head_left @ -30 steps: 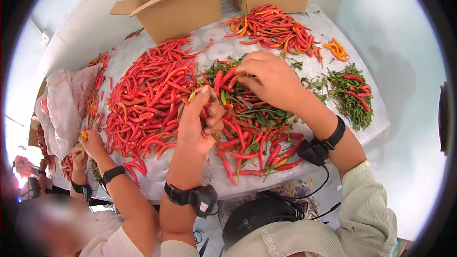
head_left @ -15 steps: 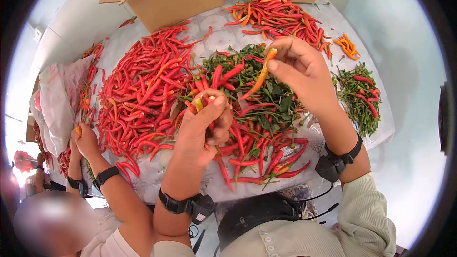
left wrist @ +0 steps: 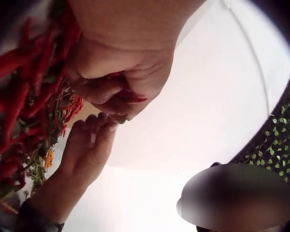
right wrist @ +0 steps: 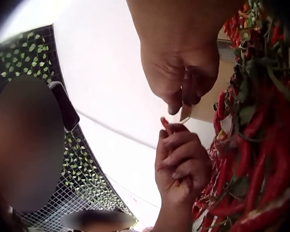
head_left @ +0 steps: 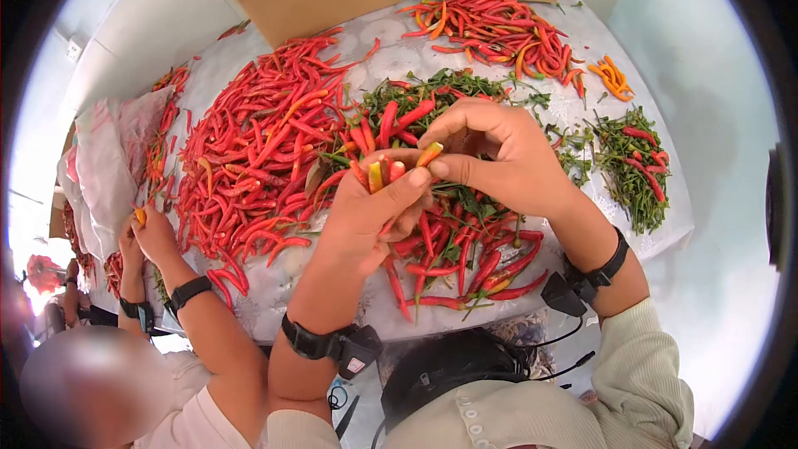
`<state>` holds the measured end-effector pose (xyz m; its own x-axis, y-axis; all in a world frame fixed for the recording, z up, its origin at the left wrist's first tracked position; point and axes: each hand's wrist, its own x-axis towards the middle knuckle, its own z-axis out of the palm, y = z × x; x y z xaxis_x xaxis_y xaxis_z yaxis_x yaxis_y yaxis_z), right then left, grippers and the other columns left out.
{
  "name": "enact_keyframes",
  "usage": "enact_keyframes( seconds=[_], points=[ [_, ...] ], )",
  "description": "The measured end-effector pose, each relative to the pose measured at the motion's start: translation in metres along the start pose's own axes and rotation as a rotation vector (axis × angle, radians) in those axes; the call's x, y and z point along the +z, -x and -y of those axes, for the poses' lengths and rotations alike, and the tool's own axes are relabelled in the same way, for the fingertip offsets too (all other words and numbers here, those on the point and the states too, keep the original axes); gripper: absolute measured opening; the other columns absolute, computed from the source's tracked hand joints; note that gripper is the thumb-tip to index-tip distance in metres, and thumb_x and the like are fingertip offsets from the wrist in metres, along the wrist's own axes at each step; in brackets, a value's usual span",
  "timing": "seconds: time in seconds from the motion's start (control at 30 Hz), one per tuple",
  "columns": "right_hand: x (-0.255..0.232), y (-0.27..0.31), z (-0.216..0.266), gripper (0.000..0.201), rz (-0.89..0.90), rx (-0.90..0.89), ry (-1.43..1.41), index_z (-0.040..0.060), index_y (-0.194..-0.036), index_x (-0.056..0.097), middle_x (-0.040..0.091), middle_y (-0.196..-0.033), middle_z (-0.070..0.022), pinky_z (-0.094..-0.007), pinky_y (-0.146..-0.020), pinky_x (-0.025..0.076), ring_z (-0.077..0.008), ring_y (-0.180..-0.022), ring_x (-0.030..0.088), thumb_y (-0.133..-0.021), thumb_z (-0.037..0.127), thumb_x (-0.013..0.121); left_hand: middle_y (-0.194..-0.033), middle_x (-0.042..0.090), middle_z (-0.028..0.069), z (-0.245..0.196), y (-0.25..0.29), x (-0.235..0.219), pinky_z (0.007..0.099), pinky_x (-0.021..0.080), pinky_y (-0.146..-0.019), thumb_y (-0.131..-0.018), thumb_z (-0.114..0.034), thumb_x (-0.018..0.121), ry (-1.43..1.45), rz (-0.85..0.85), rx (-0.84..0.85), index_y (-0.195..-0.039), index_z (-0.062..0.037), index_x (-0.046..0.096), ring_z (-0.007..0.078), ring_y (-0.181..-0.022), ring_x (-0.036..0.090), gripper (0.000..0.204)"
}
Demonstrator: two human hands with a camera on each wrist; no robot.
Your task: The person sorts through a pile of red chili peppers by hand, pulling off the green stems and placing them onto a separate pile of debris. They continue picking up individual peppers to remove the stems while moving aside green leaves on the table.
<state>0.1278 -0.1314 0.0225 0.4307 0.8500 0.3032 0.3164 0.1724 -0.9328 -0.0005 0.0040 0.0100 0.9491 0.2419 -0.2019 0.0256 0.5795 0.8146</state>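
In the head view my left hand [head_left: 362, 220] grips a small bunch of chili peppers [head_left: 376, 176], their stemless ends poking up above the thumb. My right hand [head_left: 511, 158] pinches an orange chili pepper [head_left: 430, 154] between thumb and fingers, right beside that bunch. The two hands meet over a heap of red chilies with green stems and leaves [head_left: 465, 87]. In the right wrist view a red chili tip [right wrist: 165, 123] sticks out of the left fist. A red tip [left wrist: 137, 100] also shows at the left hand in the left wrist view.
A large red chili pile [head_left: 258, 141] lies to the left. Another chili pile [head_left: 499, 33] sits at the back, near cardboard boxes [head_left: 324, 4]. Orange chilies [head_left: 611, 79] and a heap of green stems [head_left: 628, 170] are on the right. Another person's hands [head_left: 154, 233] work at left.
My right hand reached into the leafy heap, came up with the orange chili, and has moved left to the bunch in my left hand. The left hand keeps its hold.
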Motion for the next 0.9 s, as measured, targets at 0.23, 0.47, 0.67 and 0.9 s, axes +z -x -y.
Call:
enact_keyframes(
  seconds=[0.23, 0.47, 0.67, 0.9],
  points=[
    [-0.031, -0.010, -0.024, 0.016, -0.378, 0.046, 0.529, 0.0038, -0.084, 0.063, 0.061, -0.079, -0.0097, -0.0322, -0.066, 0.047, -0.0217, -0.072, 0.060, -0.074, 0.015, 0.068, -0.075, 0.057, 0.0032, -0.012, 0.001, -0.010, 0.0153, 0.023, -0.033, -0.086, -0.007, 0.054, 0.217, -0.037, 0.116, -0.104, -0.0077, 0.051, 0.0055, -0.051, 0.047, 0.019],
    [-0.023, -0.006, -0.026, 0.017, -0.037, -0.207, 0.885, 0.0037, -0.083, 0.061, 0.058, -0.080, -0.0103, -0.0356, -0.072, 0.045, -0.0295, -0.080, 0.056, -0.069, 0.008, 0.070, -0.068, 0.049, -0.0007, -0.006, -0.004, -0.014, 0.0141, 0.022, -0.033, -0.090, -0.015, 0.051, 0.269, 0.041, 0.085, -0.100, -0.0083, 0.052, 0.0045, -0.051, 0.041, 0.012],
    [-0.045, -0.003, -0.013, 0.015, -0.015, 0.101, 0.690, 0.0038, -0.087, 0.060, 0.059, -0.083, -0.0119, -0.0361, -0.071, 0.046, -0.0273, -0.078, 0.058, -0.074, 0.010, 0.063, -0.065, 0.046, -0.0017, -0.005, -0.006, -0.017, 0.0139, 0.021, -0.033, -0.091, -0.018, 0.051, 0.289, 0.026, 0.065, -0.094, -0.0087, 0.053, 0.0036, -0.050, 0.039, 0.010],
    [-0.074, 0.002, -0.004, 0.007, 0.007, 0.282, 0.246, 0.0011, -0.083, 0.055, 0.053, -0.075, 0.0006, -0.0232, -0.063, 0.042, -0.0072, -0.070, 0.049, -0.076, 0.002, 0.055, -0.063, 0.045, -0.0027, -0.004, -0.007, -0.019, 0.0141, 0.022, -0.033, -0.091, -0.020, 0.051, 0.314, 0.029, 0.035, -0.090, -0.0105, 0.054, 0.0034, -0.048, 0.039, 0.010]
  ],
)
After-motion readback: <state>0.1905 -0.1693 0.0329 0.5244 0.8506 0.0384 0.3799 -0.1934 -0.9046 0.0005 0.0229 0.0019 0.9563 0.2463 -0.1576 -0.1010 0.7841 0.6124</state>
